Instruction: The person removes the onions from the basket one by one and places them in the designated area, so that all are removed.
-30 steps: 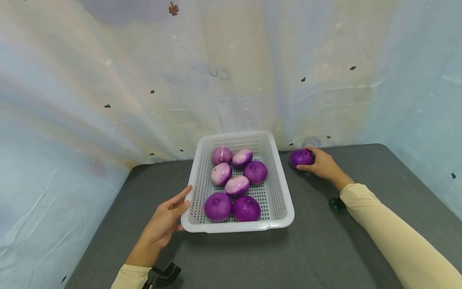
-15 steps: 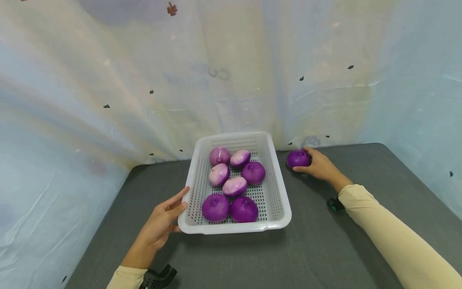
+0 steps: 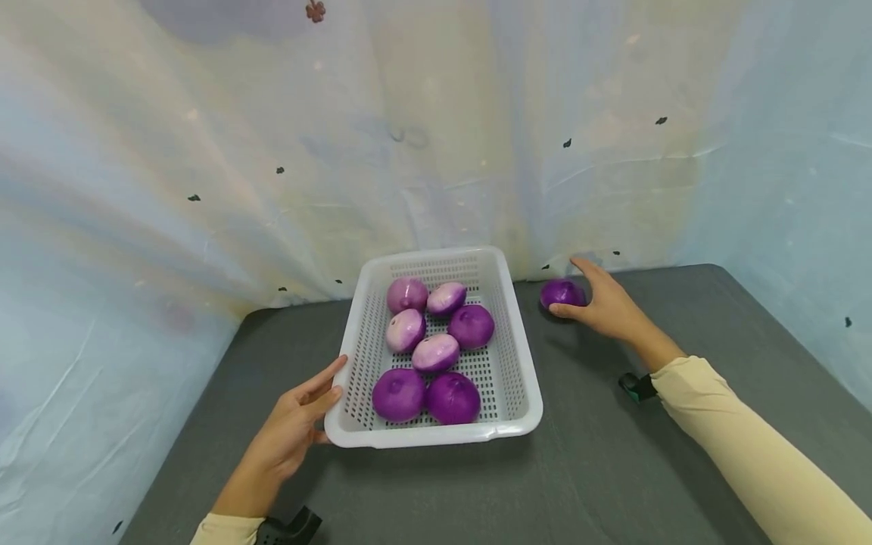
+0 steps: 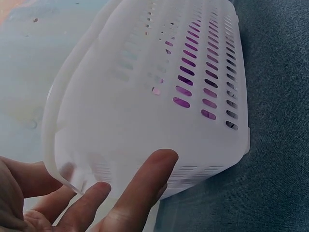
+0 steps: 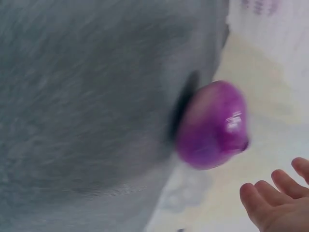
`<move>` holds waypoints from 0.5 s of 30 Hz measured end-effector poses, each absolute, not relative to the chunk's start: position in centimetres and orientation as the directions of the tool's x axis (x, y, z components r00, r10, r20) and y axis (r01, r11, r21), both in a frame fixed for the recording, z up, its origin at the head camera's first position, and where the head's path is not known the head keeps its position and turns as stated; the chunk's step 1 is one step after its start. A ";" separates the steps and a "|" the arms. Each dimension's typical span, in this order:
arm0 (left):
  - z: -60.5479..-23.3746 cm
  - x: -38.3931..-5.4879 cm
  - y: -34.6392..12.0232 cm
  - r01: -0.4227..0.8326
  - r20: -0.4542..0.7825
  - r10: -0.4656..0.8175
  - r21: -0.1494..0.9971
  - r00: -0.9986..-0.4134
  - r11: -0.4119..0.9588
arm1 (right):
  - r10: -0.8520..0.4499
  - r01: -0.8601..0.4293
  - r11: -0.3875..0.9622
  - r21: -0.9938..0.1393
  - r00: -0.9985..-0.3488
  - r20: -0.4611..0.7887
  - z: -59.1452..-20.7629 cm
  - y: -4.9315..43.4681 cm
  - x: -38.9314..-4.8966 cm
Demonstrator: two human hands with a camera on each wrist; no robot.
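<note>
A purple onion (image 3: 562, 292) sits on the dark cloth near the back edge, right of the basket. My right hand (image 3: 608, 306) is just beside it, thumb and fingers spread apart with nothing between them. In the right wrist view the fingers (image 5: 270, 195) are off the shiny onion (image 5: 215, 125). My left hand (image 3: 286, 420) holds the white perforated basket (image 3: 436, 435) at its near left corner. The left wrist view shows fingertips at the basket's corner and against its outer wall. Several whole purple onions (image 3: 453, 398) and paler, flatter-looking ones (image 3: 436, 353) lie in the basket.
A dark grey cloth (image 3: 545, 484) covers the table. Behind it and along both sides hangs a pale patterned sheet (image 3: 436, 151). Black devices are strapped at the left wrist (image 3: 289, 527) and right wrist (image 3: 638, 387).
My right hand has let go of the onion and spread its fingers, drawing slightly away. The onion stays on the cloth. Basket and left hand appear slightly further left in the head view.
</note>
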State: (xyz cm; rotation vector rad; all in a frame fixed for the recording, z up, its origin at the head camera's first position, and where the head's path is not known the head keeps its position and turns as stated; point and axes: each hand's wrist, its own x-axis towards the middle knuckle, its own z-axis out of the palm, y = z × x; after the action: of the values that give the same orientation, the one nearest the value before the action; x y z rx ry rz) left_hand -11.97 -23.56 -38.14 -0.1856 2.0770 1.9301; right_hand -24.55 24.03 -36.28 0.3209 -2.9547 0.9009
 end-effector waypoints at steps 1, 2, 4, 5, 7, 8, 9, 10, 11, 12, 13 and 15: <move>-38.1 -12.0 -23.6 -0.294 -0.303 0.110 0.952 -0.947 0.088 | -0.195 -0.217 0.806 -0.551 -0.976 0.099 -35.9 23.8 -24.3; -38.1 -12.0 -23.6 -0.294 -0.303 0.111 0.952 -0.946 0.088 | -0.209 -0.233 0.801 -0.552 -0.972 0.107 -35.6 23.5 -24.1; -38.1 -12.0 -23.7 -0.296 -0.304 0.113 0.951 -0.946 0.086 | -0.248 -0.274 0.788 -0.551 -0.961 0.123 -35.0 22.8 -23.6; -38.1 -12.0 -23.7 -0.295 -0.304 0.114 0.951 -0.946 0.089 | -0.272 -0.298 0.779 -0.551 -0.953 0.131 -34.7 22.3 -23.4; -38.1 -12.0 -23.7 -0.295 -0.305 0.113 0.951 -0.946 0.093 | -0.327 -0.354 0.761 -0.544 -0.933 0.149 -34.1 21.3 -23.1; -38.0 -12.1 -23.7 -0.295 -0.304 0.113 0.951 -0.946 0.096 | -0.355 -0.380 0.753 -0.538 -0.922 0.155 -33.9 20.8 -22.9; -38.0 -12.1 -23.7 -0.293 -0.303 0.114 0.951 -0.946 0.098 | -0.380 -0.401 0.743 -0.536 -0.912 0.156 -33.7 20.2 -22.8; -38.0 -12.1 -23.7 -0.292 -0.302 0.116 0.951 -0.946 0.098 | -0.405 -0.423 0.737 -0.527 -0.901 0.155 -33.5 19.7 -22.7; -38.0 -12.1 -23.6 -0.291 -0.301 0.118 0.952 -0.946 0.099 | -0.430 -0.442 0.729 -0.523 -0.890 0.152 -33.3 19.1 -22.6; -38.1 -12.1 -23.6 -0.289 -0.300 0.121 0.952 -0.946 0.096 | -0.453 -0.458 0.722 -0.518 -0.880 0.146 -33.2 18.5 -22.5; -38.1 -12.1 -23.6 -0.288 -0.299 0.123 0.953 -0.946 0.095 | -0.473 -0.472 0.717 -0.514 -0.870 0.139 -33.0 17.9 -22.5; -38.2 -12.2 -23.6 -0.289 -0.299 0.125 0.953 -0.946 0.092 | -0.512 -0.497 0.700 -0.513 -0.850 0.125 -33.0 16.8 -22.6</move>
State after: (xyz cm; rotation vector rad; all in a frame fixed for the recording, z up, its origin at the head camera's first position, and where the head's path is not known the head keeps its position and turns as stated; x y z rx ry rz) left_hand -12.17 -23.59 -38.17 -0.1624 2.0716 1.9246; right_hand -22.58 16.76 -33.01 0.8675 -2.9218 0.8681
